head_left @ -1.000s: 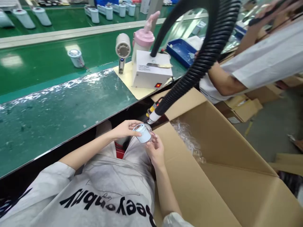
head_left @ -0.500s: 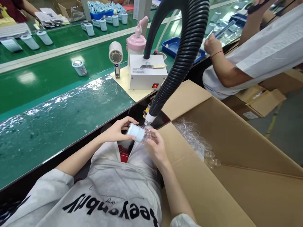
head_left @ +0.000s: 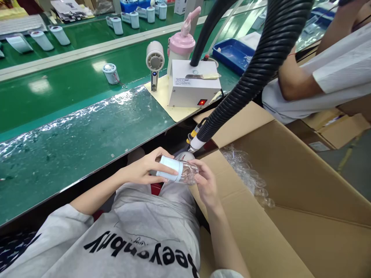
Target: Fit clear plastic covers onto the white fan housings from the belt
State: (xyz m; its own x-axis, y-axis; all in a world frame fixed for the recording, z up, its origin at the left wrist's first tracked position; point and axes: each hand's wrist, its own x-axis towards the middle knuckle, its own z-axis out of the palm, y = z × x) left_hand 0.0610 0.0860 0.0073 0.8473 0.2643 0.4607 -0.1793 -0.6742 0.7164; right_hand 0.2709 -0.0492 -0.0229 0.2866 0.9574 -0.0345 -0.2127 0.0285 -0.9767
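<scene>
Both my hands hold one small part over my lap: a pale blue cylinder joined to a clear plastic cup, lying sideways. My left hand wraps the blue end, fingers over its top. My right hand grips the clear end from the right. Just above the part hangs the white nozzle of a black ribbed hose.
A large open cardboard box with several clear cups stands at my right. On the green bench sit a white machine box, a small fan and a pink-lidded bottle. Another person's arm works at the right.
The part has turned from end-up to lying sideways in my hands, blue end left, clear end right. The camera shifted slightly; the neighbour's hand moved out of sight.
</scene>
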